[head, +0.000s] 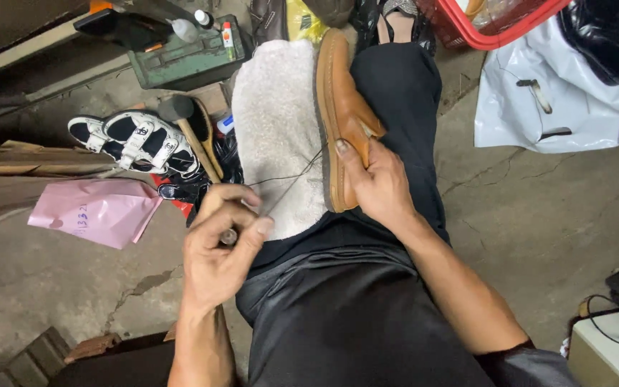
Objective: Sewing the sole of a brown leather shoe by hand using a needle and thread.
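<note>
A tan leather shoe point(338, 100) lies on its side on a cream fleece cloth point(277, 122) spread over my lap in dark trousers. My right hand point(375, 179) grips the shoe near its heel, thumb pressed on the sole edge. My left hand point(222, 247) is closed around a small wooden-handled awl point(228, 236) and pulls a dark thread point(288, 177) that runs taut from the shoe's sole across the cloth.
On the concrete floor to the left lie white-and-black sandals point(134, 140), a hammer and brush point(189, 127), a pink bag point(94, 211) and a green metal toolbox point(184, 61) with small bottles. A white plastic bag point(546, 100) and red basket point(496, 25) sit at upper right.
</note>
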